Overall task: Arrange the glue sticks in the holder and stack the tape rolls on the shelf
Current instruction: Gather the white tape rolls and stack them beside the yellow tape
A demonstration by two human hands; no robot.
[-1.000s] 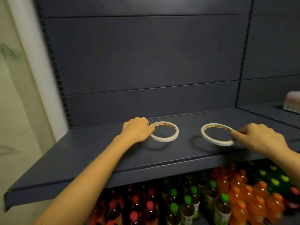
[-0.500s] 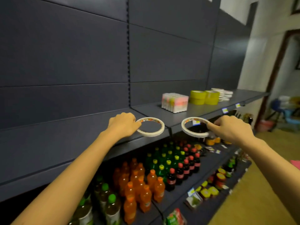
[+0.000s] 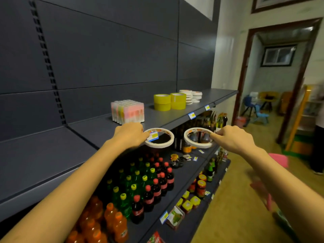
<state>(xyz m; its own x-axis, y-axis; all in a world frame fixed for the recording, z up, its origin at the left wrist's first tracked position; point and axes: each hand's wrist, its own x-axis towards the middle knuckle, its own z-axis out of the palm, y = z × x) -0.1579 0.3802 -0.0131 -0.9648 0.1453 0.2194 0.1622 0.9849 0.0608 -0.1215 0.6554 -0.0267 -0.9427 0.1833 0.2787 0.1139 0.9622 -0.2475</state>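
Shelf (image 3: pixel 166 118) front edge runs just behind my knuckles, with bare board open in front of the glue sticks (image 3: pixel 128 111) and yellow tape (image 3: pixel 169 101). My left hand (image 3: pixel 130 135) pinches one tape ring (image 3: pixel 159 146) by its rim, and my right hand (image 3: pixel 233 139) pinches the other ring (image 3: pixel 197 145). Both hang level in front of the edge, side by side. A second ago they lay flat on the board.

Dark grey panelled shelving unit (image 3: pixel 105 58) along the left, pale wall (image 3: pixel 226 50) beyond. A brown-framed doorway (image 3: pixel 243 76) opens onto a lit room with a window (image 3: pixel 277 56) and blue chairs (image 3: pixel 249 104). Yellowish floor (image 3: pixel 236 199).
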